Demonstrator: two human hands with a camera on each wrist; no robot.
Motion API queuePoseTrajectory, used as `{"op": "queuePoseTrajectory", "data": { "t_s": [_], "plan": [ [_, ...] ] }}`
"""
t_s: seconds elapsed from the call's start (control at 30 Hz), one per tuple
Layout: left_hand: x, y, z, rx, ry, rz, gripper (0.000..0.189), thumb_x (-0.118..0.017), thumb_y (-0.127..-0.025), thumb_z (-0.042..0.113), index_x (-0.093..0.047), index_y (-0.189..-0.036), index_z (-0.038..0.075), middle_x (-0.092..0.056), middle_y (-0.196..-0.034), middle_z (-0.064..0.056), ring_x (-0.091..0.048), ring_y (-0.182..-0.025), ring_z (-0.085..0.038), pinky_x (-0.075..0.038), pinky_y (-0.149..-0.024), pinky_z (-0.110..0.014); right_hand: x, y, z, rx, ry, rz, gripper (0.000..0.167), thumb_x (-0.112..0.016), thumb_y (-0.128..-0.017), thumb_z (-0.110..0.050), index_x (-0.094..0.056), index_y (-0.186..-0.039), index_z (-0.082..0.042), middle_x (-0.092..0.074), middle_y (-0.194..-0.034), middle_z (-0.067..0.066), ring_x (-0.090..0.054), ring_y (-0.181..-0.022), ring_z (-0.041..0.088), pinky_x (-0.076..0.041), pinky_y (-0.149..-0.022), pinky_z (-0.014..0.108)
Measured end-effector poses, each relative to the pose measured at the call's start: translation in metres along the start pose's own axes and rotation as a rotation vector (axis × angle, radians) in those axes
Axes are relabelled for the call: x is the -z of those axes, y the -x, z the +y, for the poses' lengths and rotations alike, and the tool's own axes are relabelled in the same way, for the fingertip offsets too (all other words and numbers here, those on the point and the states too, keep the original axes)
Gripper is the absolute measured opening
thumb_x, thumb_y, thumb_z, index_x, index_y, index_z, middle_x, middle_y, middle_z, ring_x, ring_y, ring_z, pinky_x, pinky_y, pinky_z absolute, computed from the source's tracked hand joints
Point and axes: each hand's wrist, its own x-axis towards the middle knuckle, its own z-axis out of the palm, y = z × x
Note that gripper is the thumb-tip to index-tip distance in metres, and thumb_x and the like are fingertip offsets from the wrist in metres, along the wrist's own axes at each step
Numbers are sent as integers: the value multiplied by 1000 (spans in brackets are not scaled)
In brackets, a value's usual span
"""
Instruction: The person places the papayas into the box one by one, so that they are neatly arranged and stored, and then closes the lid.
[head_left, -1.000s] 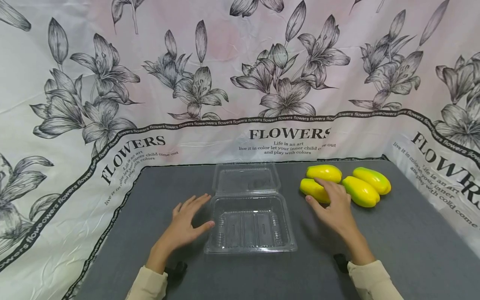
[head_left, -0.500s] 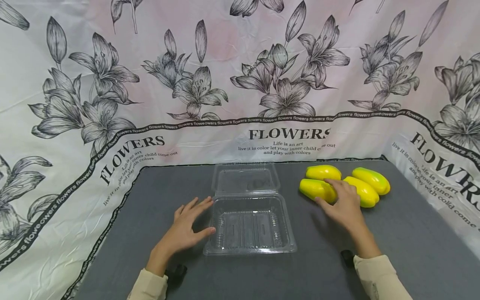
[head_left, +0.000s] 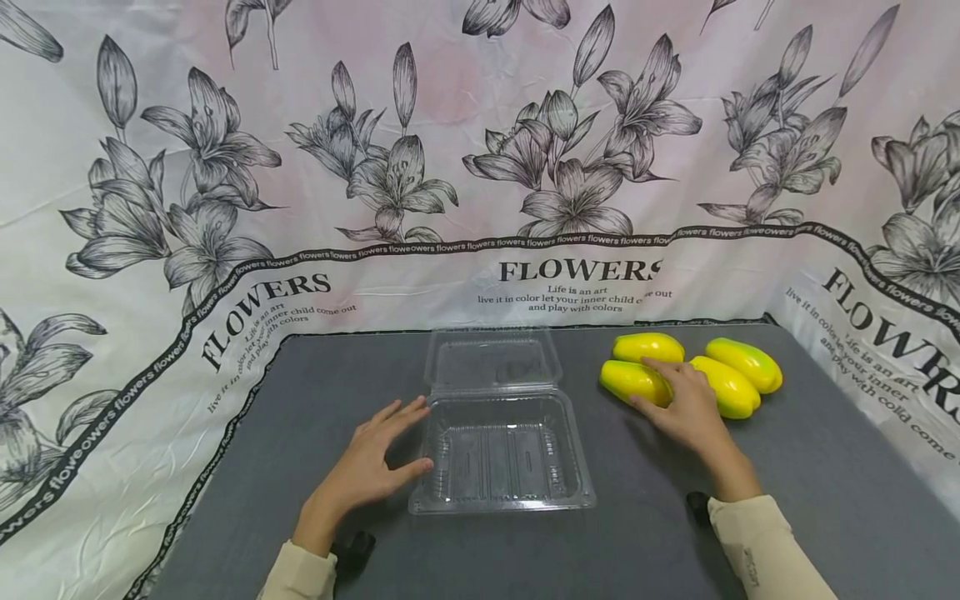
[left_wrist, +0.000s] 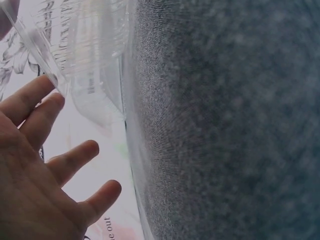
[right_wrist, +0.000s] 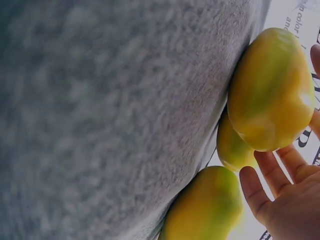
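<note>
In the head view, a clear plastic clamshell box (head_left: 498, 454) lies with its lid (head_left: 492, 360) folded back. My left hand (head_left: 367, 462) is at its left side with fingers spread; in the left wrist view, fingertips (left_wrist: 56, 100) meet the clear plastic edge. Several yellow-green papayas sit together on the right. The thumb and fingers of my right hand (head_left: 690, 410) are around the right end of the front-left papaya (head_left: 633, 381). The right wrist view shows that papaya (right_wrist: 271, 90) between thumb and fingers, its far side hidden.
Another papaya (head_left: 648, 346) lies behind the held one, and two more papayas (head_left: 727, 387) (head_left: 744, 364) are just right of the right hand. Everything rests on a grey cloth-covered table (head_left: 315, 375). Flower-printed cloth (head_left: 420, 287) rises along the back and both sides.
Over the last second my right hand has shifted rightward along the front-left papaya to its right end, then closed in slightly around it. The left hand and the box have barely moved.
</note>
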Motion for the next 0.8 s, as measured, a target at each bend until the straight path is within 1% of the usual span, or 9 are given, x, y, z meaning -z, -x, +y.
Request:
{"op": "queuePoseTrajectory", "data": {
  "t_s": [0.1,0.17,0.33,0.43,0.6,0.67,0.8],
  "plan": [
    [1,-1,0,4,-4,0,75,-75,-88,48,-47,-154,25,-38,-164,7,-32,-152,-41,-26,-111,-76,0,-2,-1,-9,-14,-2,57,-80,-88,-26,-59,-133,0,-57,-127,32,-47,-115,51,-35,-94,67],
    [2,-1,0,0,-9,2,75,-75,-89,47,-46,-155,25,-38,-164,7,-33,-152,-41,-27,-110,-76,0,-3,-1,-1,-30,3,54,-81,-87,-22,-58,-128,3,-58,-125,31,-48,-115,51,-35,-95,66],
    [2,-1,-1,3,-14,2,75,-73,-90,51,-45,-155,27,-37,-165,8,-35,-151,-41,-28,-109,-77,1,-6,-2,52,-49,4,52,-84,-83,-16,-56,-121,7,-62,-118,29,-56,-106,45,-42,-91,59],
    [1,-1,-1,9,-11,6,74,-74,-90,49,-45,-155,27,-37,-165,8,-35,-151,-41,-27,-108,-78,2,-6,-2,60,-40,-10,57,-84,-83,-18,-55,-125,9,-62,-120,31,-57,-108,46,-44,-93,60],
    [-1,1,-1,10,-5,2,74,-75,-90,48,-46,-155,26,-38,-164,7,-36,-150,-41,-27,-108,-79,4,-2,-1,29,-6,-71,69,-82,-86,-26,-52,-138,9,-57,-130,34,-51,-119,52,-39,-101,66],
    [-1,2,-1,11,-1,-7,75,-74,-90,48,-46,-155,26,-37,-164,7,-36,-150,-41,-27,-108,-79,4,1,-1,14,2,-85,71,-81,-87,-29,-52,-141,8,-56,-132,34,-50,-120,52,-39,-101,67],
    [-1,2,0,17,20,-21,75,-73,-90,49,-44,-156,26,-35,-165,8,-34,-151,-41,-25,-109,-79,6,4,-4,-10,-14,-83,72,-81,-87,-32,-53,-142,7,-55,-134,34,-50,-120,50,-41,-99,65]
  ]
}}
